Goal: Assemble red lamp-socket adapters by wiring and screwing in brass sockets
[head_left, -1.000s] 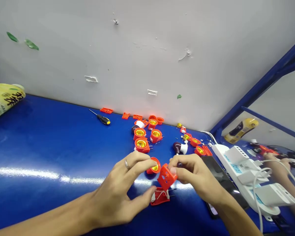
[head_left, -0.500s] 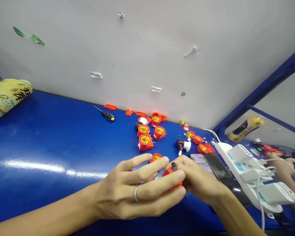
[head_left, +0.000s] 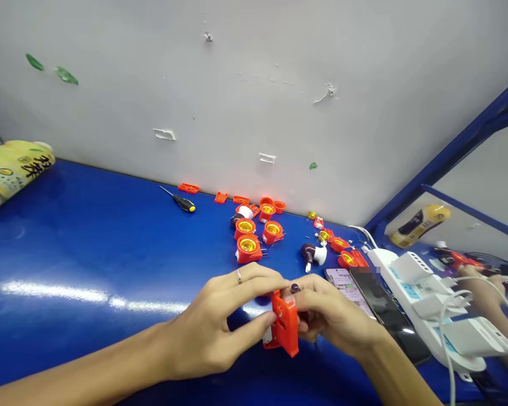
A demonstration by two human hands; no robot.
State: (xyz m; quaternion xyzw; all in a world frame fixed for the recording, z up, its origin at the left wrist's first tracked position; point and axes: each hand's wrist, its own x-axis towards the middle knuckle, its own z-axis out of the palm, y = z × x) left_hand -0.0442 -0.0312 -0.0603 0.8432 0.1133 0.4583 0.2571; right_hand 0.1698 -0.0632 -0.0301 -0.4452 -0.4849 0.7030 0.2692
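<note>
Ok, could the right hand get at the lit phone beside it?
Probably yes: the right hand sits beside the lit phone, nothing between, though it would likely release the orange lamp-holder casing first.

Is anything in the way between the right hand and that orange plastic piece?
Nothing visible: the right hand touches the orange plastic piece directly, with the left hand on its other side.

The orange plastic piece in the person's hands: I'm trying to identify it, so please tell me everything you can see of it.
The orange plastic piece is a glossy, angular moulded part, held tilted slightly over the blue bench top. The left hand presses its thumb against one side, and the right hand holds the other. A white part shows at its lower left. Its far side is hidden.
</note>
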